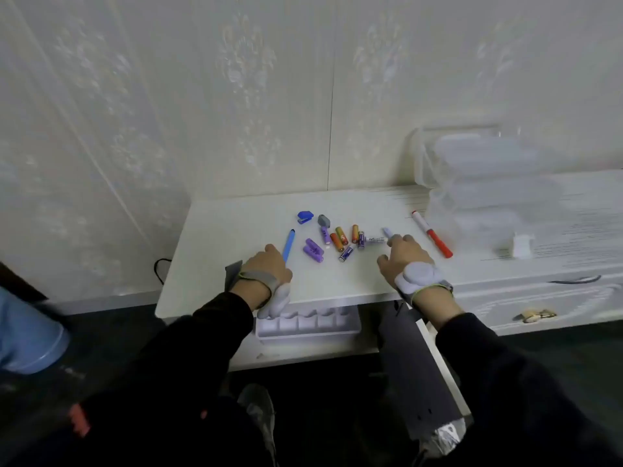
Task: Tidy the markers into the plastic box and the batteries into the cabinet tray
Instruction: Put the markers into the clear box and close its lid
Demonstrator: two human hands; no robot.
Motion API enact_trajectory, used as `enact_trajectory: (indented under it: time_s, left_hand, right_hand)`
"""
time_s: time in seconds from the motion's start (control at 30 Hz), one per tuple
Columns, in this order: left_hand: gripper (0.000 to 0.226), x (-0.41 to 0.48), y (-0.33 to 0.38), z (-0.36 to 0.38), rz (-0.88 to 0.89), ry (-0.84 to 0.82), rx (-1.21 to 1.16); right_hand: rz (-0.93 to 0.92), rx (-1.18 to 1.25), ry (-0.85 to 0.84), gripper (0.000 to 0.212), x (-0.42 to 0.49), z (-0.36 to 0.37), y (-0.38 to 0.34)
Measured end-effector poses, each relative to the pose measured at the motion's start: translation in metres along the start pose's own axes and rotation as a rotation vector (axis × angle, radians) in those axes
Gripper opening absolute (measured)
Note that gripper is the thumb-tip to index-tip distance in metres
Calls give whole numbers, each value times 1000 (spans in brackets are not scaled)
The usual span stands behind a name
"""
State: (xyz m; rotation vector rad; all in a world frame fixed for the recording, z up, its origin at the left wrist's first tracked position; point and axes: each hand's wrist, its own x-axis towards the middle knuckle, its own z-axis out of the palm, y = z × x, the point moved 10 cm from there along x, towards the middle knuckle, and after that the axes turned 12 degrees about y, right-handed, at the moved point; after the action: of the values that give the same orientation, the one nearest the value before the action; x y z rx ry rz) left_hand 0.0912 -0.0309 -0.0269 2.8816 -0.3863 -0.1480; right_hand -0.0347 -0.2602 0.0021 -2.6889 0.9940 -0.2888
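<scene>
Blue stapler (pixel 305 217) and grey eraser (pixel 323 219) lie behind scattered batteries (pixel 342 238).

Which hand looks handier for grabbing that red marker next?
Probably the right hand: the red marker lies just to its right, near the clear plastic box. The left hand rests by the blue marker.

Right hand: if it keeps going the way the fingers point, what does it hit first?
Right hand points up-left toward a pale lilac marker, seemingly already at its fingertips. Beyond that lie the batteries. Contact is unclear from this single view.
</scene>
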Motion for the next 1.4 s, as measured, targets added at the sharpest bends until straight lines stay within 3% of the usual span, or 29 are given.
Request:
enact_trajectory:
  time_s: [0.1,0.23,0.4,0.77,0.93,1.1,1.27,1.4]
  left_hand:
    - [43,7,-4,9,-77,35,-1]
    - [44,21,-2,13,-120,122,22]
    - [36,32,0,12,-97,170,30]
    - [31,28,9,21,-77,175,89]
    - [32,35,0,12,-241,161,-206]
    - [20,34,18,12,-284,118,-653]
    - [15,16,53,26,-290,-72,-1038]
    - [26,7,80,25,-208,-168,-1217]
  right_hand:
    - [60,21,153,36,14,-12,23]
    - [157,-24,201,36,41,-11,63]
    - [194,-71,83,38,61,3,84]
    - [267,-52,30,36,70,23,103]
    - [217,100,129,34,77,11,87]
    - [87,355,195,26,70,8,34]
    - [-84,615,35,11,38,21,-31]
    - [-230,653,-83,24,12,28,-70]
